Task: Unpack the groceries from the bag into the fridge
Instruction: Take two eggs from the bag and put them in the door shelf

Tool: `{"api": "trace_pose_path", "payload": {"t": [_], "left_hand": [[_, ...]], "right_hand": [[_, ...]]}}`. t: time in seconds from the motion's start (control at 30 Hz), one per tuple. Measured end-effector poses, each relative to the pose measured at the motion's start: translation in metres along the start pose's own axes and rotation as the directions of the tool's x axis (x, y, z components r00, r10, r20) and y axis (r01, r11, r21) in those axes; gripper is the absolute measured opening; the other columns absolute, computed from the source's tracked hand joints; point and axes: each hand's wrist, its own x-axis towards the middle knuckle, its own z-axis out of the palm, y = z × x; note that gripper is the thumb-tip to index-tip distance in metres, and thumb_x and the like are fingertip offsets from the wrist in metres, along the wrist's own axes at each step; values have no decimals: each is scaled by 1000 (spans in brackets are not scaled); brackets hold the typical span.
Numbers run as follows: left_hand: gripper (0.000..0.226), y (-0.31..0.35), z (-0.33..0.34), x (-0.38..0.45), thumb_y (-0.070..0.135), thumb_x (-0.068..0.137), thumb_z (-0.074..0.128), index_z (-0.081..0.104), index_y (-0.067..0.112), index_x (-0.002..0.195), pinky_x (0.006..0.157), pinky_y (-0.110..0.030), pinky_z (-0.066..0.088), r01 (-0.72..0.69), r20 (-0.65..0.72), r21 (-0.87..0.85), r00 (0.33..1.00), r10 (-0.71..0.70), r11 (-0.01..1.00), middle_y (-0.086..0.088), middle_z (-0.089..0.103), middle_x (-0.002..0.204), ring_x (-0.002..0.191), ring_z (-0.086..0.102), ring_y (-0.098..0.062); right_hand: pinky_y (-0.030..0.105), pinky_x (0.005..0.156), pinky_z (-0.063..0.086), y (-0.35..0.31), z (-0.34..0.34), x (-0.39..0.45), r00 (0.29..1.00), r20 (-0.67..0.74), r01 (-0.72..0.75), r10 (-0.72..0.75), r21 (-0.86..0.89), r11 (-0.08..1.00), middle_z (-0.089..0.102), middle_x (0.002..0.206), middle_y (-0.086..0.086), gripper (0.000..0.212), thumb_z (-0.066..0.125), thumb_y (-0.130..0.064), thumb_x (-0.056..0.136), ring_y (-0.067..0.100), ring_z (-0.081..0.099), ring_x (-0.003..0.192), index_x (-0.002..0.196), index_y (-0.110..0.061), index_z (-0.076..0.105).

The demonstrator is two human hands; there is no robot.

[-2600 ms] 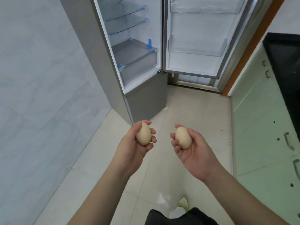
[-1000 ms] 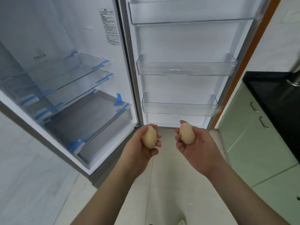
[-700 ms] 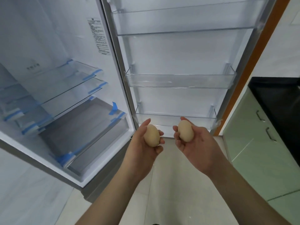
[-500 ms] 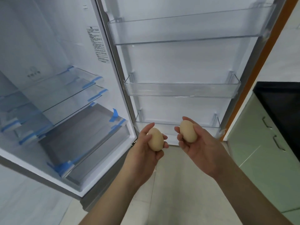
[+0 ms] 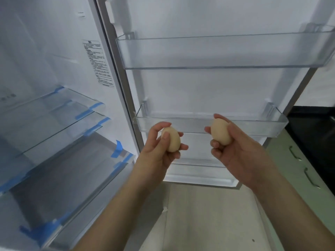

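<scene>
Standing at the open fridge, left hand (image 5: 159,151) is clasping one pale beige egg (image 5: 172,139), right hand (image 5: 233,151) another egg (image 5: 220,131), long axes near upright, the right-hand egg lying nearer the clear plastic middle door shelf (image 5: 253,125) just behind it.

Eggs: two, one egg in my left hand (image 5: 171,139) and one egg in my right hand (image 5: 220,130).
Hands: two, my left hand (image 5: 159,151) and my right hand (image 5: 235,151).
Clear door bins: three, top bin (image 5: 217,51), middle bin (image 5: 253,124), bottom bin (image 5: 195,169).
Glass shelves: two, upper shelf (image 5: 45,109), lower shelf (image 5: 54,131).
Cabinet handles: two (image 5: 294,153) (image 5: 310,177).
</scene>
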Motion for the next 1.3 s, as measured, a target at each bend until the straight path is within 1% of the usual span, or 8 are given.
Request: {"api": "trace_pose_path", "payload": {"t": [0.23,0.5,0.6,0.73,0.8,0.9,1.13,1.3], "left_hand": [[37,20,-33,57,34,92,62,51,29,127,76,-28,51,0,123,136,992,-17,991,-11,61,119,96,66,-26],[59,42,-48,94,16,85,66,42,33,136,86,-31,53,-75,294,339,955,-30,938,1,56,124,105,67,-24],[57,48,-42,107,24,85,67,41,40,133,94,-38,53,-83,280,452,959,-53,888,9,63,113,102,69,-19],[58,51,-29,128,33,82,73,43,42,131,86,-31,57,-132,254,663,966,-56,737,6,63,117,91,71,-10],[59,51,-25,137,35,80,76,46,42,131,80,-21,56,-178,256,786,966,-48,592,12,55,124,86,68,-3],[59,53,-19,148,38,78,78,49,40,130,72,-10,49,-242,284,873,958,-38,422,16,51,122,80,62,1],[72,51,-5,173,40,77,78,41,34,139,73,-18,39,-230,258,964,929,-264,135,12,49,127,87,51,-7],[49,45,2,182,38,76,78,55,30,119,62,-20,41,-270,261,963,908,-328,19,10,59,111,74,51,-1]], "right_hand": [[23,62,50,-7,14,47,998,-31,49,-50,-46,998,65,104,12,43,45,-19,85,18,55,70,125,-18,60],[24,71,55,-27,15,67,992,-99,31,-76,-394,919,66,113,14,41,40,-1,97,23,67,84,131,-18,55],[23,83,55,-38,16,73,996,-64,8,-55,-575,818,64,120,11,42,49,-4,95,25,70,98,133,-21,52],[24,81,57,-51,11,91,997,-39,11,-67,-785,619,63,118,6,41,60,-10,92,20,72,93,130,-26,54],[27,79,57,-54,2,101,994,-43,3,-98,-904,428,63,115,-2,42,66,-20,88,14,71,88,126,-35,55],[13,65,49,-54,-9,116,991,-53,-37,-119,-991,131,60,105,-15,44,70,-33,83,6,64,83,122,-43,53],[20,77,44,-52,-20,133,998,-13,-8,57,-996,-83,59,105,-13,49,70,-38,81,6,58,87,127,-38,52],[24,82,44,-55,-15,138,988,36,64,152,-981,-182,55,103,-15,47,72,-36,82,8,54,91,126,-32,54]]}}
